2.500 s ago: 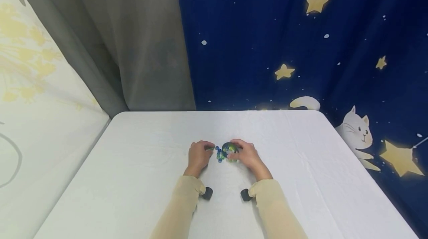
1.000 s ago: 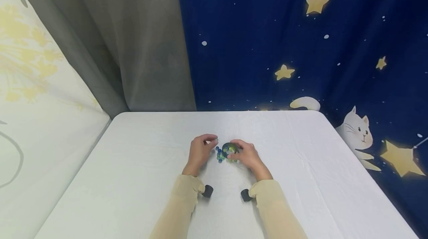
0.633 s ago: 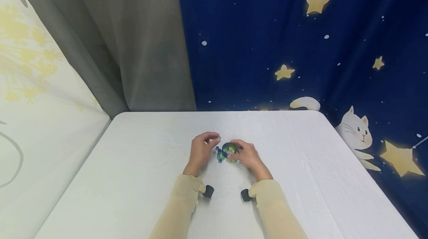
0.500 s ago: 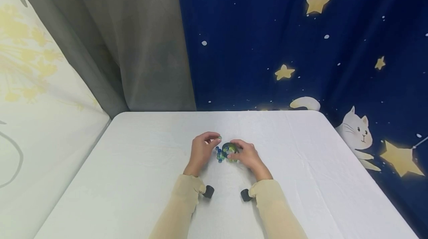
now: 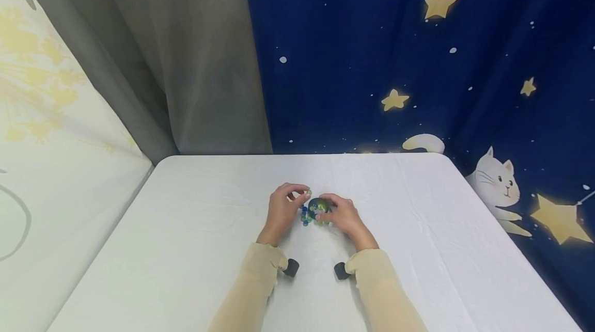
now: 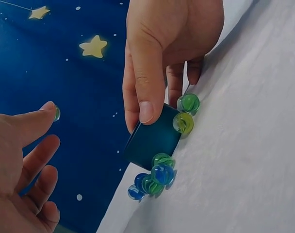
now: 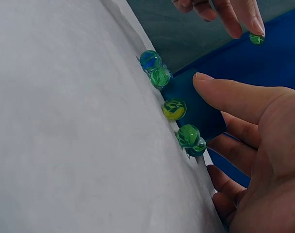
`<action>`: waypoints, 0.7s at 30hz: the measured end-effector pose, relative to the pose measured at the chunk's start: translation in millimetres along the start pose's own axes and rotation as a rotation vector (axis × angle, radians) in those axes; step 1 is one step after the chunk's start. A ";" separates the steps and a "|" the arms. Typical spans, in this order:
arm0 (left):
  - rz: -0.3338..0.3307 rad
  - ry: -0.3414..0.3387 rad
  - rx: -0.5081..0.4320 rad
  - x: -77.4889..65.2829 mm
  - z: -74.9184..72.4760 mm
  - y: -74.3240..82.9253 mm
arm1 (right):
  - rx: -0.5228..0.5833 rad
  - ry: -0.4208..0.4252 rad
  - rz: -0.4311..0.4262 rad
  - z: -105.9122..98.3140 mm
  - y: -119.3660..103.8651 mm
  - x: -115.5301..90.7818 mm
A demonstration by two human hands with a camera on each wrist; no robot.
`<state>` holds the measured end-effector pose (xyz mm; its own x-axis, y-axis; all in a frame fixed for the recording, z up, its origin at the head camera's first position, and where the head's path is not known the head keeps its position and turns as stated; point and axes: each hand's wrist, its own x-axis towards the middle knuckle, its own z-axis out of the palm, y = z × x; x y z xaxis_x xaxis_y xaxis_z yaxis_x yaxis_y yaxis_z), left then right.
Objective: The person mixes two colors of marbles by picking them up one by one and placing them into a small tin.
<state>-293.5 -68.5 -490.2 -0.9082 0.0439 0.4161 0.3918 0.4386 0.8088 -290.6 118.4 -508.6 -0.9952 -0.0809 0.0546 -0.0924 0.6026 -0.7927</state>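
Note:
Between thumb and fingertips, the left hand (image 5: 280, 214) pinches a green glass marble (image 7: 256, 38), raised just beyond and left of the cup in the head view. The right hand (image 5: 346, 216) grips a small dark teal cup (image 6: 152, 141) standing on the table, its thumb over the near rim. Blue and green-yellow marbles show through the cup's mouth in the head view. Around its base lie loose marbles: blue and green ones (image 6: 163, 174) to the left, a yellow one (image 7: 174, 109) in front, and green ones (image 7: 188, 136) near the right fingers.
A white cloth covers the table (image 5: 195, 280). Black wrist-worn pieces (image 5: 291, 268) stick out from both sleeves. Behind the far edge hang a grey curtain (image 5: 209, 63) and a dark blue curtain (image 5: 334, 63) with stars.
The left hand has risen from the table left of the loose marbles and moved right toward the cup, carrying the green marble. The right hand and cup stay in place.

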 end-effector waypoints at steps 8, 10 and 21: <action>0.044 0.007 0.010 -1.0 4.6 0.7 | -0.009 0.009 -0.023 -1.0 -0.7 -0.2; 0.032 0.000 0.032 -1.9 5.6 0.6 | -0.013 0.004 -0.021 -0.8 -0.7 -0.2; -0.025 -0.014 0.099 -2.6 6.1 1.4 | -0.013 0.003 -0.018 -0.8 0.4 -0.5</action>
<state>-291.6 -62.5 -492.7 -0.9197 0.0439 0.3902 0.3534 0.5260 0.7736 -290.2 119.3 -508.5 -0.9935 -0.0892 0.0706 -0.1106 0.6114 -0.7836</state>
